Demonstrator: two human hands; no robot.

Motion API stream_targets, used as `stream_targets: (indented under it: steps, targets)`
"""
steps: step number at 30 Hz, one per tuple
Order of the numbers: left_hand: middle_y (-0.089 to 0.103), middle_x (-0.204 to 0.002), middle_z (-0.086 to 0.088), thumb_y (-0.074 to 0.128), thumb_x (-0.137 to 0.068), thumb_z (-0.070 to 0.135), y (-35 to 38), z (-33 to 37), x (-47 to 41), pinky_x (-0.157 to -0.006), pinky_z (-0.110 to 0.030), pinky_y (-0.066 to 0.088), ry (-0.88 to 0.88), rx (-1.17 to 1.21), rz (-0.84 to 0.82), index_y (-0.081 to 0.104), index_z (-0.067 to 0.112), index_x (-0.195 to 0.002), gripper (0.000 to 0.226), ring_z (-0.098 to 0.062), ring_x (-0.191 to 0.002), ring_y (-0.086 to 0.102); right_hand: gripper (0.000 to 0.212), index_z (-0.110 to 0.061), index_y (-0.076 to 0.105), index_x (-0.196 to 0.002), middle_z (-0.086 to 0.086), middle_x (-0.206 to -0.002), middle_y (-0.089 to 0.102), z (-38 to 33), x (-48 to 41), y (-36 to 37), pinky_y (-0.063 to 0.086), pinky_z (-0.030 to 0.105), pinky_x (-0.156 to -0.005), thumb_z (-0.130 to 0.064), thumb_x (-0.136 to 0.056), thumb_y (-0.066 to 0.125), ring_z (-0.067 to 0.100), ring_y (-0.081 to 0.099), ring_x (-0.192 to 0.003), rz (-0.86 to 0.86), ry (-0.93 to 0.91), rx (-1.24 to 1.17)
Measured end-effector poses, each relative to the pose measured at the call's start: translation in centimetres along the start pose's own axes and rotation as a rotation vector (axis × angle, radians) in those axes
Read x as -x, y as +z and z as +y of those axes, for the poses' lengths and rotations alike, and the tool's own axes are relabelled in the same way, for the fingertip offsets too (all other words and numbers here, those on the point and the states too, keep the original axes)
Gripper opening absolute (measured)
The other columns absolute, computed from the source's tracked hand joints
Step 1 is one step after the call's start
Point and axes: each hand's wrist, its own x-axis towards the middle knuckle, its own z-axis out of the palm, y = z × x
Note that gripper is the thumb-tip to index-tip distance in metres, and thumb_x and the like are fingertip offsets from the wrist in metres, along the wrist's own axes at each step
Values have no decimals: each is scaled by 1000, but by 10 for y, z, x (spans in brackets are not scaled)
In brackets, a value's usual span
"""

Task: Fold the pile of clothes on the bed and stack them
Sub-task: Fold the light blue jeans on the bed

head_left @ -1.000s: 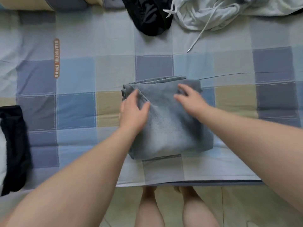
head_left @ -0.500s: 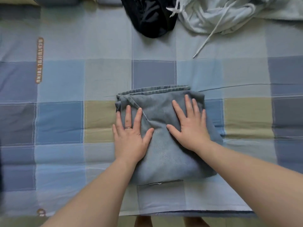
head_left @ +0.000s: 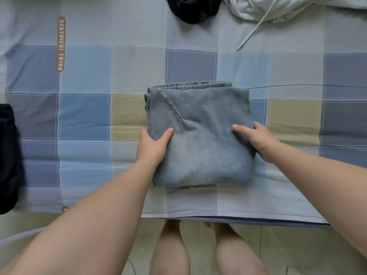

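Observation:
A pair of light blue jeans (head_left: 200, 133), folded into a thick square, lies in the middle of the checked bed sheet (head_left: 85, 116). My left hand (head_left: 153, 145) grips its left edge, thumb on top and fingers tucked under. On the right edge my right hand (head_left: 256, 139) grips the same way, its fingers hidden below the denim. A black garment (head_left: 194, 8) and a white drawstring garment (head_left: 278, 8) lie unfolded at the far edge of the bed.
A folded dark garment (head_left: 9, 155) sits at the left edge of the bed. The white drawstring (head_left: 254, 30) trails across the sheet towards the jeans. Below the bed's near edge are my bare legs (head_left: 170, 253) on a tiled floor.
Both hands lay flat on top of the folded jeans half a second ago. They have slid out to the two sides and now grip the edges.

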Motion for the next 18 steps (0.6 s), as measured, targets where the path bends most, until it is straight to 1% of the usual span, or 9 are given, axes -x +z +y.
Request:
stream_targets:
  steps: [2, 4, 5, 7, 9, 11, 12, 14, 18]
  targets:
    - [62, -115, 8, 75, -82, 55, -6, 0, 1, -87, -27, 40, -9, 63, -42, 54, 20, -131, 64, -17, -106, 58, 48, -15, 64, -122, 1, -108, 75, -3, 5, 2, 57, 37, -86, -30, -81, 82, 21, 71, -98, -108, 73, -66]
    - [64, -106, 11, 74, -84, 53, -13, -1, 7, -86, -27, 43, -35, 104, -95, 61, 19, -126, 56, -18, -103, 62, 33, -13, 68, -115, 1, -95, 78, -8, 18, 1, 55, 32, -75, -22, -85, 77, 19, 73, -88, -199, 143, -84]
    - [66, -105, 10, 74, -84, 54, -19, -1, 13, -86, -29, 44, -72, 125, -136, 63, 20, -123, 53, -18, -100, 62, 27, -11, 69, -110, 2, -90, 78, -12, 27, -1, 55, 32, -72, -21, -86, 75, 19, 73, -83, -249, 196, -85]
    - [68, -108, 3, 75, -82, 57, -33, 1, 31, -85, -33, 48, -179, 144, -243, 63, 19, -124, 58, -21, -97, 64, 19, -10, 68, -103, 5, -85, 77, -20, 48, -7, 53, 33, -71, -22, -88, 71, 20, 72, -78, -341, 318, -63]
    - [69, -104, -3, 75, -82, 57, -50, 2, 55, -76, -33, 51, -268, 140, -339, 61, 15, -124, 61, -23, -91, 67, 20, -9, 67, -103, 7, -86, 76, -28, 74, -13, 53, 34, -73, -21, -87, 71, 21, 72, -78, -369, 370, -27]
    - [69, -98, -4, 73, -85, 54, -71, 6, 85, -65, -31, 49, -312, 150, -379, 60, 13, -123, 57, -21, -84, 66, 24, -8, 66, -108, 8, -87, 76, -37, 107, -19, 54, 34, -72, -19, -87, 71, 22, 72, -77, -353, 356, -10]
    - [70, -99, -4, 72, -87, 52, -82, 10, 104, -64, -30, 49, -324, 164, -392, 60, 12, -124, 56, -21, -84, 67, 27, -8, 66, -112, 8, -88, 77, -44, 128, -21, 55, 34, -72, -18, -87, 71, 22, 73, -77, -353, 333, -11]
    - [72, -101, -4, 71, -88, 52, -109, 16, 142, -68, -31, 51, -315, 211, -403, 62, 12, -126, 56, -22, -87, 69, 29, -9, 65, -116, 6, -90, 77, -57, 174, -25, 56, 33, -71, -16, -88, 71, 21, 74, -78, -363, 283, -26]
    - [72, -99, -4, 72, -86, 52, -175, 29, 212, -67, -31, 51, -257, 279, -322, 64, 13, -118, 51, -22, -86, 69, 19, -11, 67, -108, 3, -86, 78, -90, 272, -25, 58, 29, -62, -11, -89, 70, 18, 75, -74, -369, 152, -50]
